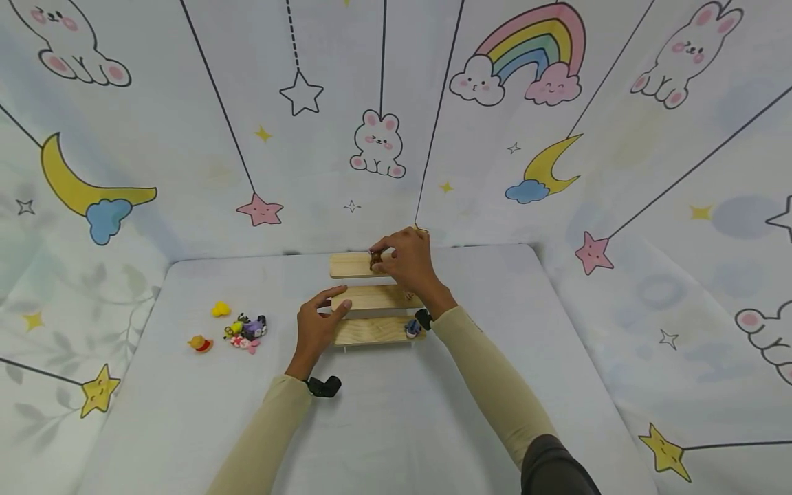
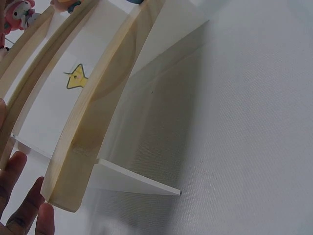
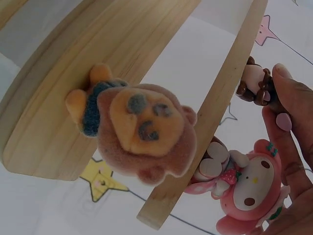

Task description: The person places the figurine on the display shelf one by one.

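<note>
A three-tier wooden display shelf (image 1: 371, 334) stands on white panels. My left hand (image 1: 314, 330) grips the left end of its middle board (image 1: 374, 298), thumb in front; in the left wrist view, fingertips (image 2: 45, 218) reach the board ends. At the top board (image 1: 348, 265), my right hand (image 1: 410, 260) pinches a small brown figurine (image 3: 254, 82) between thumb and fingers. Beside that hand is a pink-hooded figurine (image 3: 250, 183). A fuzzy brown monkey-like figurine (image 3: 146, 129) sits on the middle board, and a blue figurine (image 1: 412, 328) on the bottom board's right end.
Left of the shelf on the white table (image 1: 383, 426) lie a yellow piece (image 1: 220, 309), an orange-and-red figurine (image 1: 200, 344) and a cluster of colourful figurines (image 1: 247, 328). A printed backdrop (image 1: 334, 179) rises behind the table.
</note>
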Available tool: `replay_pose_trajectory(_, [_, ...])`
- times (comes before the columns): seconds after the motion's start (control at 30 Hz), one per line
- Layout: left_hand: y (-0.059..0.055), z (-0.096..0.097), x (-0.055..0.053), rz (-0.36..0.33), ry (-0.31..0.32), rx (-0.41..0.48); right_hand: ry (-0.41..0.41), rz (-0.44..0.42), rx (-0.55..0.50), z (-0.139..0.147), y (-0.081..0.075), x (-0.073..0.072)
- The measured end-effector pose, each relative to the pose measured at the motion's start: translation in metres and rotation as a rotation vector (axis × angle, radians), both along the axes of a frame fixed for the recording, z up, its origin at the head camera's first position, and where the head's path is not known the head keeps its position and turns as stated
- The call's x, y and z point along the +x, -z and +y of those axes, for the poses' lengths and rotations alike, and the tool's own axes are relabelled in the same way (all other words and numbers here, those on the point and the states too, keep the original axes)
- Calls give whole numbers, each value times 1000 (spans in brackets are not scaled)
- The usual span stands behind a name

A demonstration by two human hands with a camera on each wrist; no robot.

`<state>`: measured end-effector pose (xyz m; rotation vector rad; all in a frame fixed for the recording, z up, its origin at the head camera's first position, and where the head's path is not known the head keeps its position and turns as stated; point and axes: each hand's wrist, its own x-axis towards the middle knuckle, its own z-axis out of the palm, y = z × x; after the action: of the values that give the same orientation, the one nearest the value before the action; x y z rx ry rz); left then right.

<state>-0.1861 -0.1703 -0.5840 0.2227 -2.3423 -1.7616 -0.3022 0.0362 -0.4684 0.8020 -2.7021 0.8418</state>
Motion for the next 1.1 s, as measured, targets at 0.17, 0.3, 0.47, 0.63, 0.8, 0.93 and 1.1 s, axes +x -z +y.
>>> replay_pose_trajectory(0.17, [0,1,0,3,7,5,13,12,9,-1,0,1])
replay_pose_trajectory(0.3, [-1,1,0,6,13,3,22,24,16,-1,0,2])
replay_pose_trajectory(0.47, [-1,1,0,4,11,4,40,43,35,-1,-1,2])
replay_pose_trajectory(0.63, [-1,1,0,6,6,3,50,36,55,-1,-2,2])
replay_pose_trajectory(0.8, [-1,2,1,1,2,-1,39,28,-16,3,-5,3])
replay_pose_trajectory(0.93, [-1,2,0,-1,3,-6,48,45,-85,9,-11,5])
replay_pose_trajectory(1.1, [0,1,0,0,2,-6,63,51,-176,20,-16,9])
